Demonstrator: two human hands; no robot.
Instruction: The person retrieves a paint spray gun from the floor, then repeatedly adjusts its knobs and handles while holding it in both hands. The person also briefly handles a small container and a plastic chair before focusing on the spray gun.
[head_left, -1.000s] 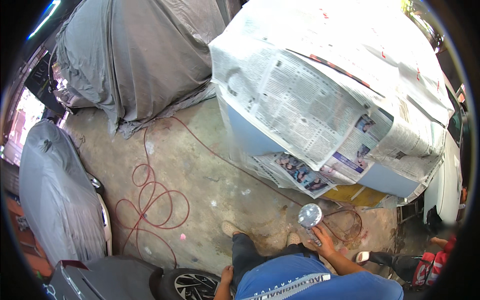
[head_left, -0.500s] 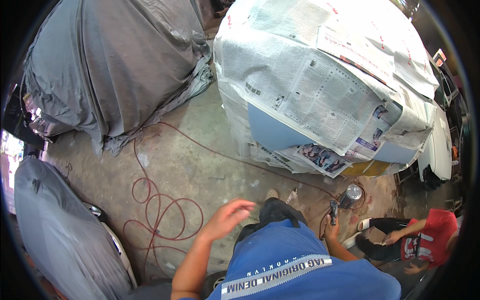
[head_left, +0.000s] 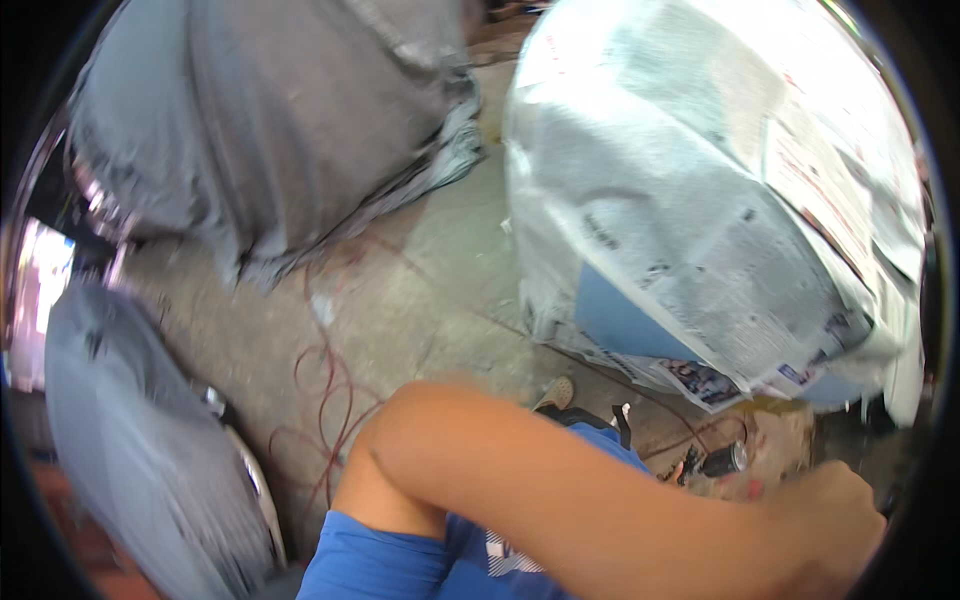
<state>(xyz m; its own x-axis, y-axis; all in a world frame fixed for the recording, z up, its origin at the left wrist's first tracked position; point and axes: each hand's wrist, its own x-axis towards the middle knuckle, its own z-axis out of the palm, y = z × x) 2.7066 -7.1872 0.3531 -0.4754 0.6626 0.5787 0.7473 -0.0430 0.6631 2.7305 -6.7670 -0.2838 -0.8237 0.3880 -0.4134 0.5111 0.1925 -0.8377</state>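
Note:
My left arm is bent sharply at the elbow and crosses in front of my blue shirt. My left hand (head_left: 830,515) is at the lower right, close to the camera and smeared by motion, so its fingers do not read clearly. Below the forearm, part of a dark spray gun (head_left: 687,464) shows beside a dark can with a pale, shiny end (head_left: 724,459). The forearm covers my right hand, and I cannot see its fingers on the gun. A dark red hose (head_left: 690,425) runs over the floor close to the gun and can.
Ahead on the right stands a vehicle masked with newspaper (head_left: 690,220), a blue-grey panel (head_left: 630,315) showing through. Grey covers drape a large shape (head_left: 280,130) at the far left and a smaller vehicle (head_left: 150,430) at the near left. Hose loops (head_left: 335,400) lie on the concrete floor (head_left: 440,320).
My left hand has swung from the middle across to the lower right, its forearm now hiding my right hand, which held the spray gun. The view has shifted, and the seated person is no longer visible.

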